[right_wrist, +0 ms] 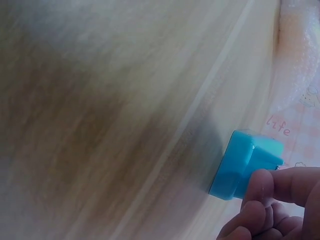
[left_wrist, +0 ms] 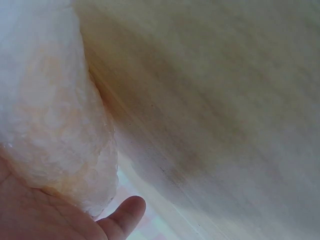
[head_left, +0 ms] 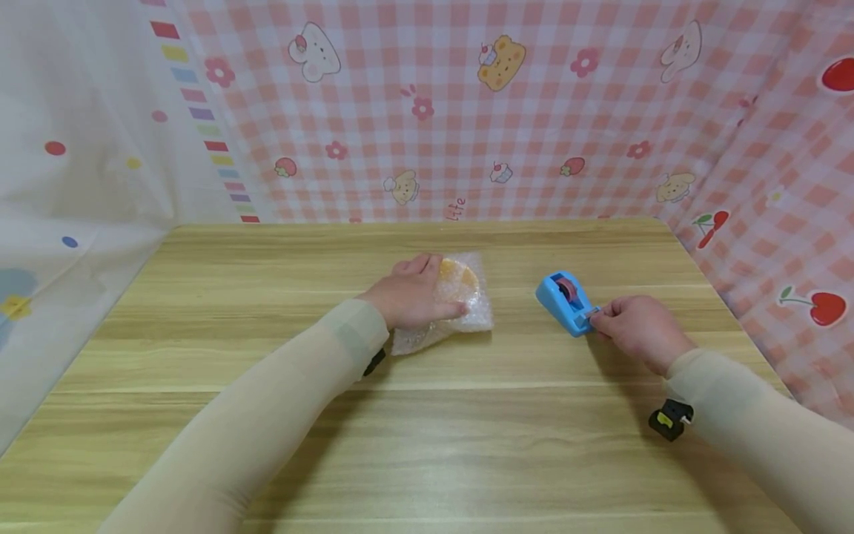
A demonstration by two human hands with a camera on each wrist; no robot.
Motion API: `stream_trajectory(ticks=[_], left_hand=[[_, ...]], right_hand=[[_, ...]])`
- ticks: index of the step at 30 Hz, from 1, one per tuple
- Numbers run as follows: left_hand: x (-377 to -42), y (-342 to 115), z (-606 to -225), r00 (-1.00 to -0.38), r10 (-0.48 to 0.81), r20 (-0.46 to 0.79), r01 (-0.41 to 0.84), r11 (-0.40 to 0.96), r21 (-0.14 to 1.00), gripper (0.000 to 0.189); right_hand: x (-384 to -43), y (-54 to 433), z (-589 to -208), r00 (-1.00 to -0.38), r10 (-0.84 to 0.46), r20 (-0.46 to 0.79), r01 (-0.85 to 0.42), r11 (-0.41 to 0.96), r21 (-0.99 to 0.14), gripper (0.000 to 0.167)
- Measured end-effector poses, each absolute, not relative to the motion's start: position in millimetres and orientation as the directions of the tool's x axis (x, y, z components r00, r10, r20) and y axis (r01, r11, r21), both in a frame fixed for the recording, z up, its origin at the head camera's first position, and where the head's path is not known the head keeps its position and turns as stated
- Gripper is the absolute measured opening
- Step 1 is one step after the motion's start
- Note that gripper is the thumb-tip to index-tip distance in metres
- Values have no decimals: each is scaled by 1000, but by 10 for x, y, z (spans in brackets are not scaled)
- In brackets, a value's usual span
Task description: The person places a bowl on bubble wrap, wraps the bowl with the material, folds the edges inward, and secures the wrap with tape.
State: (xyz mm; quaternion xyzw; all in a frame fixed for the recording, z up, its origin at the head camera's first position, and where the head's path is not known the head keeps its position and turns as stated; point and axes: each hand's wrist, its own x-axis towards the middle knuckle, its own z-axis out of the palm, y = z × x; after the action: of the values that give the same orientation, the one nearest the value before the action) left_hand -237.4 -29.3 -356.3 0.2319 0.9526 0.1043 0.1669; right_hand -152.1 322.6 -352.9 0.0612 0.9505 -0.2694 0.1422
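A packet of clear bubble wrap [head_left: 477, 315] with something yellow-orange inside lies mid-table. My left hand [head_left: 416, 293] rests over its left part, thumb stretched across the wrap. In the left wrist view the wrapped packet [left_wrist: 60, 115] bulges above the palm, and one straight finger [left_wrist: 127, 215] sticks out past it. A light-blue tape dispenser [head_left: 557, 304] holding a pinkish roll of tape [head_left: 567, 288] stands to the right. At its cutter end my right hand [head_left: 637, 330] pinches the tape's end between thumb and forefinger. The dispenser [right_wrist: 240, 165] also shows in the right wrist view.
The wood-grain table [head_left: 427, 445] runs back to a pink checked cloth [head_left: 373, 133] with cartoon prints. White dotted cloth [head_left: 87, 148] hangs at the left, and cherry-printed cloth [head_left: 800, 245] at the right. A dark wrist device [head_left: 669, 420] sits under the right sleeve.
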Motion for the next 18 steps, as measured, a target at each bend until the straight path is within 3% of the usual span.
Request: stream_trajectory(ticks=[18], left_hand=[[-2378,-291,-3569,-834,483,-266,419,869,263,118]], right_hand=[[-1533,3222,-3531,-947,50,-318,207,850,-485,34]])
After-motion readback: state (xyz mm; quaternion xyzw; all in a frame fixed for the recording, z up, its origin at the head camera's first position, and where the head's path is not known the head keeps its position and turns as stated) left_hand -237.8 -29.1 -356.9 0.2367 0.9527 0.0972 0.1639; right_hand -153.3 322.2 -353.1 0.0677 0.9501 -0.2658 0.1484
